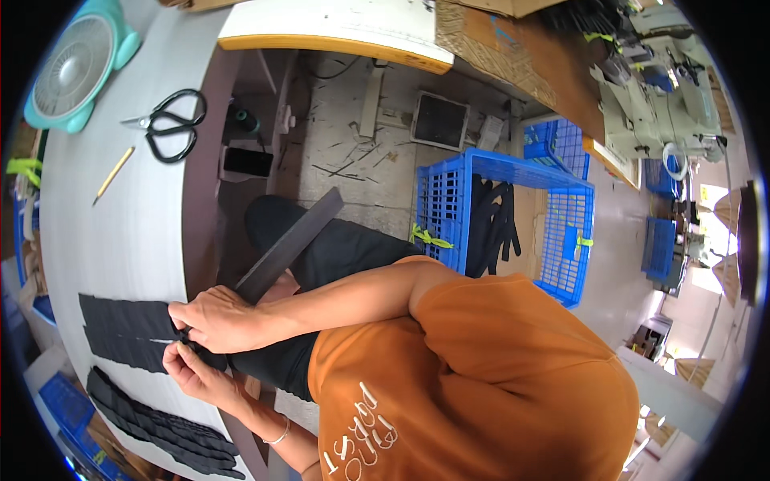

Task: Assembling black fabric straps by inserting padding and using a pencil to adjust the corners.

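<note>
My right hand [216,319] and my left hand [195,373], the one with a bracelet on its wrist, meet at the table's edge. Their fingers pinch the end of a black fabric piece [120,335] that lies flat on the table. A thin pale line runs along the fabric toward the fingertips; what it is cannot be made out. Beside it, nearer my left arm, lies a stack of black fabric strips [156,421]. A long dark strip [293,244] slants across my lap, one end hidden behind my right hand.
Black-handled scissors [172,124], a yellow pencil-like stick [114,175] and a teal fan [76,68] are on the grey table [88,240]. A blue crate [467,212] holding black strips stands on the floor beside my leg. A dark phone-like slab [247,163] rests on a shelf below.
</note>
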Demonstrator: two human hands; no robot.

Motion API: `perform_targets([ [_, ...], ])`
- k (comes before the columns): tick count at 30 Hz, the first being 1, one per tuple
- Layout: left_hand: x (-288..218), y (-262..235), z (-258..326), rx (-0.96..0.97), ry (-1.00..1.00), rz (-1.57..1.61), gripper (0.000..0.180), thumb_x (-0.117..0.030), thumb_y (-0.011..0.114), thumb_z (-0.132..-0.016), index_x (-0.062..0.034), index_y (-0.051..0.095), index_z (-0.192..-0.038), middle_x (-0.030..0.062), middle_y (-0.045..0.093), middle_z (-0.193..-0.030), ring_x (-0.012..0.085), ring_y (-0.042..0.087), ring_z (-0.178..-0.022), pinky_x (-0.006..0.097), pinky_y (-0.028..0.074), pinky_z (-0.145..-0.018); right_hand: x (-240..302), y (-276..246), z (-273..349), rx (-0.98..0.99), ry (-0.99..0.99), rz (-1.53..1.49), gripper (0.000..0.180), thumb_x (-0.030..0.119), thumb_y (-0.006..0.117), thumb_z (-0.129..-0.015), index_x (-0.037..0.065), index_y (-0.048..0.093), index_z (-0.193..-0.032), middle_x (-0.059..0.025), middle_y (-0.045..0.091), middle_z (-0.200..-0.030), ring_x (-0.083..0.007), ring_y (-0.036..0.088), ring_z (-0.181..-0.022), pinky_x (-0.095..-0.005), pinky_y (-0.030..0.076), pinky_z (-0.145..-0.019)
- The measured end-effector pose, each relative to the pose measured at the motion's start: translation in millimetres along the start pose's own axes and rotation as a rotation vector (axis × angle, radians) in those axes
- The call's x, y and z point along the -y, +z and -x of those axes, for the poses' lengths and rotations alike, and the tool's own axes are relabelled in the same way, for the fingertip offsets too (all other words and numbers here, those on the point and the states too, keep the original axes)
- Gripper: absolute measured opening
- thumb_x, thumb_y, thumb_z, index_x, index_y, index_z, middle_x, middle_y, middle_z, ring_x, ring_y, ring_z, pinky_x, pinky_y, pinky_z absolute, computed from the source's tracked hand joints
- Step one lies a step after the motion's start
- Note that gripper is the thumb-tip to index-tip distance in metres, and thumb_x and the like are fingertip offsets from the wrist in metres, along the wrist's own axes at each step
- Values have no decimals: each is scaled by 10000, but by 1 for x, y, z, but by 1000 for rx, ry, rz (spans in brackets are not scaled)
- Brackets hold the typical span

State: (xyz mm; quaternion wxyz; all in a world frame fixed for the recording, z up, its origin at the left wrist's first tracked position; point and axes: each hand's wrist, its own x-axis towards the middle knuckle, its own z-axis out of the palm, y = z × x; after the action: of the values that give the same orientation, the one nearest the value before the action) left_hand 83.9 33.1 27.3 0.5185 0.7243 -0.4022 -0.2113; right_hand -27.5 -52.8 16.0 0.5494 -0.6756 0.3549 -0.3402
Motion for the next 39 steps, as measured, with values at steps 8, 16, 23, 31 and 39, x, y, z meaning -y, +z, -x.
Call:
perform_targets([
  [8, -4, 30, 2, -99, 75, -53, 196, -186, 538, -1043, 2, 564, -993, 40, 579, -885, 120, 519, -813, 266, 465, -753, -12, 17, -5, -280, -161, 184, 193, 148, 616, -799, 26, 556, -937, -129, 620, -743, -300, 626, -776, -412, 461, -748],
  [16, -19, 18, -12, 5, -265, 307, 202, -78, 693, -921, -10, 649, -1107, 50, 655, -1017, 112, 626, -867, 251, 554, -735, -8, -31, -13, -81, -49, 39, 118, 114, 688, -804, 75, 695, -914, -135, 670, -797, -281, 674, -759, -407, 515, -648],
  [23, -27, 19, -15, 76, -260, 482, 16, -12, 645, -939, -18, 636, -927, 7, 639, -842, 47, 591, -770, 202, 490, -648, 2, -24, -9, -85, -198, 245, 105, 35, 678, -798, 51, 666, -901, -106, 668, -794, -280, 658, -732, -377, 508, -651],
  [31, -6, 36, -1, -165, 25, -18, 60, -10, 645, -919, 16, 610, -961, 55, 615, -834, 94, 583, -732, 248, 500, -686, -14, -1, -10, -213, -239, 395, 170, 17, 668, -793, 65, 655, -956, -104, 685, -857, -320, 649, -764, -397, 503, -701],
  [39, -4, 46, 1, -197, -65, 175, 86, -34, 646, -932, 29, 643, -991, 55, 660, -888, 89, 623, -766, 236, 514, -692, -16, -30, -27, 40, 63, 193, 176, 25, 719, -826, -27, 682, -990, -111, 723, -848, -132, 670, -774, -282, 520, -714],
])
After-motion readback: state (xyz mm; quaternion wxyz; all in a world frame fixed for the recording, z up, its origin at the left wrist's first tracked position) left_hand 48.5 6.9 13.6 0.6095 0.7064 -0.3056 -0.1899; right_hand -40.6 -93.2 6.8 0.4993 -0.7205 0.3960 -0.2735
